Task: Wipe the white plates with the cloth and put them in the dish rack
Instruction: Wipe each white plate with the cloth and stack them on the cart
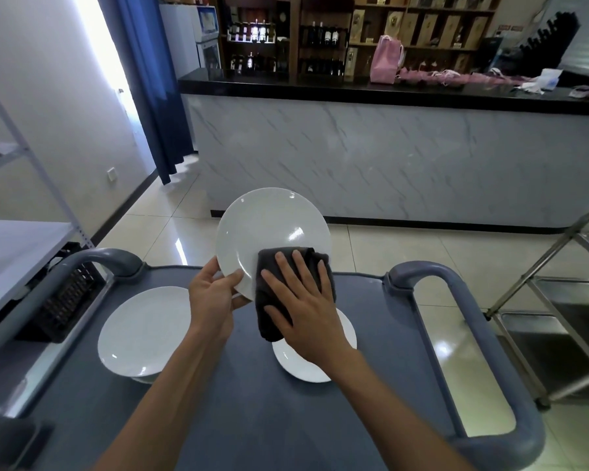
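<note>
My left hand point(215, 297) grips the lower left rim of a white plate point(269, 229), which is tilted up over the grey cart top point(238, 413). Against that plate's lower right face, my right hand point(303, 307) presses a dark grey cloth point(269, 290) with straight, spread fingers. A second white plate point(143, 331) lies flat on the cart at the left. A third white plate point(303, 365) lies on the cart under my right hand, partly hidden. A black dish rack point(62, 300) sits left of the cart, on a lower shelf.
The cart has grey handles on the left point(92, 263) and the right point(463, 300). A white shelf unit point(11, 246) stands at the left, a steel trolley point(565, 300) at the right. A marble-fronted counter point(388, 158) runs across the tiled floor beyond.
</note>
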A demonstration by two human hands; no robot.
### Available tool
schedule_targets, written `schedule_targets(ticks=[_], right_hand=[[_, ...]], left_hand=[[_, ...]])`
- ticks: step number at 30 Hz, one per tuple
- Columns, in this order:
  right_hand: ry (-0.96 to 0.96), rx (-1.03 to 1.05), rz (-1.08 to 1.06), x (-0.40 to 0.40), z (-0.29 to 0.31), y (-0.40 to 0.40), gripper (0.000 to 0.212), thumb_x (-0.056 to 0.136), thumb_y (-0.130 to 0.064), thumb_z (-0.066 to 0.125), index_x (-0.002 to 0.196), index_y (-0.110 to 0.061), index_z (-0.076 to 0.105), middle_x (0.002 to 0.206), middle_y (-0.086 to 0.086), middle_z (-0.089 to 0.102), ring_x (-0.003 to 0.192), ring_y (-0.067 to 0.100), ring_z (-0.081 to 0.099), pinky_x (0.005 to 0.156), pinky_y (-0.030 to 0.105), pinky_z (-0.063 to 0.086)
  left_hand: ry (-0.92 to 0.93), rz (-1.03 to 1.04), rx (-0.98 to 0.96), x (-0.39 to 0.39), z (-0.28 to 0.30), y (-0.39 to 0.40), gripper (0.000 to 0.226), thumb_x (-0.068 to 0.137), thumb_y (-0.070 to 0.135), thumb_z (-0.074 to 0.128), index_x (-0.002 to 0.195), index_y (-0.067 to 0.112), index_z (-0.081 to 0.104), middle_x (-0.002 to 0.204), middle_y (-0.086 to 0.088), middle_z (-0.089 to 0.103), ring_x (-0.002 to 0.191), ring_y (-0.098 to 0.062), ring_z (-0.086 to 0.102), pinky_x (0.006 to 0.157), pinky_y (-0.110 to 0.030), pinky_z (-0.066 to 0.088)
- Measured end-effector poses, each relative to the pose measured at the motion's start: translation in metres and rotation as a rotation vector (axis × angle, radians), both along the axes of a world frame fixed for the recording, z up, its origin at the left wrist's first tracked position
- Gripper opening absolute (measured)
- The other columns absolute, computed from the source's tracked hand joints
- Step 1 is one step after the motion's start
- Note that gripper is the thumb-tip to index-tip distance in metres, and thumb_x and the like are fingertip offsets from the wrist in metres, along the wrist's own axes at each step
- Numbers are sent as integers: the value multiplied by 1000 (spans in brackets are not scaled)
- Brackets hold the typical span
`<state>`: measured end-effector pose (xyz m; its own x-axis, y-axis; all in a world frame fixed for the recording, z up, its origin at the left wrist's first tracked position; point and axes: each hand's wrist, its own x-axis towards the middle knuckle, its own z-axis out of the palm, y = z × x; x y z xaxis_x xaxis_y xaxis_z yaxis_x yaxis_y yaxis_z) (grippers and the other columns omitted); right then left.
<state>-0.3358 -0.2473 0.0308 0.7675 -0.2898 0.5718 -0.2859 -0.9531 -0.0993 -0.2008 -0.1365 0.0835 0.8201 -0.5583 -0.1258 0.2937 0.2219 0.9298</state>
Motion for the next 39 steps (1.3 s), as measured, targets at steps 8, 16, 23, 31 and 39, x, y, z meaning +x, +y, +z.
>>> schedule_targets(ticks=[8,16,23,31,39], right_hand=[[-34,-19,-132,1,14,-26,51,105,-40,39,155,-29,37,168,4,16,156,25,7,122,61,12],[-11,-8,-219,17,45,-57,52,106,-38,31,157,-30,32,169,3,14,156,27,6,120,63,14],[-1,24,-194,34,58,-64,54,107,-39,26,160,-32,21,170,1,6,156,26,-2,119,62,12],[-81,286,-38,28,56,-58,69,97,-22,43,160,-34,18,170,-7,2,156,18,-5,121,53,16],[-190,301,-44,21,59,-52,67,97,-18,63,157,-26,34,164,16,20,150,35,18,122,48,25]], left_hand=[[-35,-15,22,3,6,-4,40,90,-11,61,101,26,71,91,-1,75,79,-20,74,62,-35,61],[-38,-129,62,7,-2,3,41,87,-14,59,111,18,70,95,-5,78,77,-23,74,60,-35,59],[-96,-228,109,14,-9,13,46,82,-15,62,111,19,73,100,-11,77,82,-32,74,61,-39,59],[-201,-218,131,29,-14,24,52,81,-17,62,116,21,72,99,-12,77,81,-29,74,58,-36,58],[-245,-241,99,37,-21,24,52,83,-16,62,112,25,74,97,-12,77,81,-26,74,60,-33,59]])
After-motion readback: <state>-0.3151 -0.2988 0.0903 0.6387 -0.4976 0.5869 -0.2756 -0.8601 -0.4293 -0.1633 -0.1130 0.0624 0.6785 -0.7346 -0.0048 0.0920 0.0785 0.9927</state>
